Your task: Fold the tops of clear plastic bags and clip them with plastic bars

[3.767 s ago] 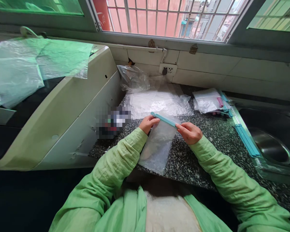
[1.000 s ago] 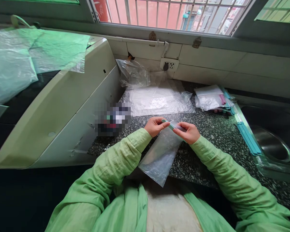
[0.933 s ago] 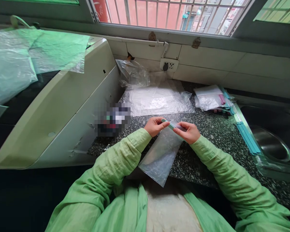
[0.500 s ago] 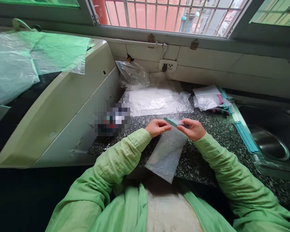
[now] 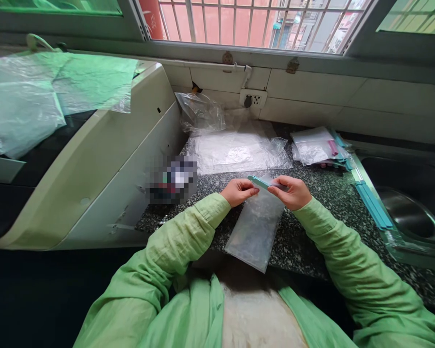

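Observation:
A clear, frosted plastic bag [image 5: 255, 234] hangs from between my hands, over the near edge of the counter. Across its top edge lies a teal bag clip [image 5: 259, 182], its left tip sticking up past my left fingers. My right hand [image 5: 294, 192] is closed around the clip's right part, thumb on the near side. With thumb and fingers pinched together, my left hand [image 5: 237, 192] grips the top left corner of the bag, just below the clip's tip. Whether the clip is fully closed on the bag cannot be made out.
A flat stack of clear plastic bags [image 5: 224, 152] lies on the speckled dark counter [image 5: 300, 237]. Small bags with clips [image 5: 313, 145] sit at the back right, and teal clips [image 5: 374, 205] lie along the sink's edge [image 5: 358, 166]. A large pale appliance [image 5: 130, 130] borders the left.
Both hands keep their hold on the bag and clip. The whole view has shifted slightly, and the hanging bag's lower end has swung a little to the right.

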### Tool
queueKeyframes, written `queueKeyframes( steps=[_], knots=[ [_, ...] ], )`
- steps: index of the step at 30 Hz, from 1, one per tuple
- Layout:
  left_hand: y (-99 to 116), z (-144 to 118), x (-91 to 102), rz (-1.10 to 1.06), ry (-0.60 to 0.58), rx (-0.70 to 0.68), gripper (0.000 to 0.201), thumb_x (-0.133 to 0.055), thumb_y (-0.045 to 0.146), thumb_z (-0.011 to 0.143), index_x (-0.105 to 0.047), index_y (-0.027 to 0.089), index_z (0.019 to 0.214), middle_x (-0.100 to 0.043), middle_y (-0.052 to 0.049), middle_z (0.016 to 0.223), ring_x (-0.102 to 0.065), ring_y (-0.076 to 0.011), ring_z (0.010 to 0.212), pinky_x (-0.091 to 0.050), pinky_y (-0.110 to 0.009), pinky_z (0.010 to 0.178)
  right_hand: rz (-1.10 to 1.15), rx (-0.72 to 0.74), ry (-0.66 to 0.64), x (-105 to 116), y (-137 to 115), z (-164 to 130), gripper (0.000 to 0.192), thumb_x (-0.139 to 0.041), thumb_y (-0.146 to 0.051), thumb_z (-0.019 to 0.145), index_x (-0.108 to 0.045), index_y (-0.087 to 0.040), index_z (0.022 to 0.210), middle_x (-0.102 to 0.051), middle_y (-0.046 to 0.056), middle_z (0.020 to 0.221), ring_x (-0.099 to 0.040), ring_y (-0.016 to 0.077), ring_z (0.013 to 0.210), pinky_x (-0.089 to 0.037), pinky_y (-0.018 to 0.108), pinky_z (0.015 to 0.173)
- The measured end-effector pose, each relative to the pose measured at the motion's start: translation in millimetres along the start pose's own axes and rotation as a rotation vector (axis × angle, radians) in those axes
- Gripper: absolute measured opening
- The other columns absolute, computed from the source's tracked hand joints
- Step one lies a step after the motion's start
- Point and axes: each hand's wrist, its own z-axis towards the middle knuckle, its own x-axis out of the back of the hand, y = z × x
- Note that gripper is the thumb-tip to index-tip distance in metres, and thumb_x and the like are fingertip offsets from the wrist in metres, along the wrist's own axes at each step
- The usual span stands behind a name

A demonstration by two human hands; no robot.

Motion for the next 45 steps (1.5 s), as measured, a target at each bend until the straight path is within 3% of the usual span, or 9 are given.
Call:
queueKeyframes(
  steps=[11, 21, 32, 45],
  knots=[
    [-4, -2, 0.2, 0.132, 0.003, 0.031, 0.039, -0.06, 0.049, 0.062, -0.052, 0.011, 0.053, -0.04, 0.004, 0.049, -0.034, -0.0053, 0.048, -0.026, -0.02, 0.046, 0.011, 0.021, 0.034, 1, 2, -1, 0.028, -0.054, -0.043, 0.07, -0.055, -0.016, 0.061, -0.052, 0.001, 0.056, -0.042, 0.01, 0.051, -0.034, 0.023, 0.05],
    [-4, -3, 2.3, 0.363, -0.139, -0.072, 0.044, -0.051, 0.049, 0.071, -0.061, 0.011, 0.051, -0.044, 0.001, 0.049, -0.04, -0.0062, 0.047, -0.03, -0.021, 0.049, -0.022, -0.011, 0.177, 8, 15, 2, 0.032, -0.054, -0.047, 0.069, -0.056, -0.017, 0.059, -0.05, 0.0, 0.052, -0.039, 0.0091, 0.048, -0.032, 0.023, 0.048],
    [0, -2, -1.3, 0.336, -0.126, -0.077, 0.046, -0.052, 0.052, 0.07, -0.06, 0.012, 0.049, -0.046, 0.001, 0.049, -0.041, -0.0069, 0.048, -0.031, -0.02, 0.048, 0.007, -0.065, 0.232, 10, 12, 2, 0.033, -0.055, -0.05, 0.068, -0.059, -0.018, 0.06, -0.052, 0.0, 0.054, -0.04, 0.0092, 0.049, -0.032, 0.023, 0.048],
    [-6, -3, -0.1, 0.321, -0.149, -0.027, 0.046, -0.05, 0.053, 0.069, -0.056, 0.011, 0.051, -0.046, 0.001, 0.046, -0.038, -0.006, 0.046, -0.029, -0.019, 0.044, 0.066, -0.06, 0.199, 11, 15, 0, 0.036, -0.055, -0.053, 0.066, -0.058, -0.017, 0.062, -0.049, 0.0, 0.054, -0.038, 0.009, 0.049, -0.031, 0.023, 0.046]
  ],
)
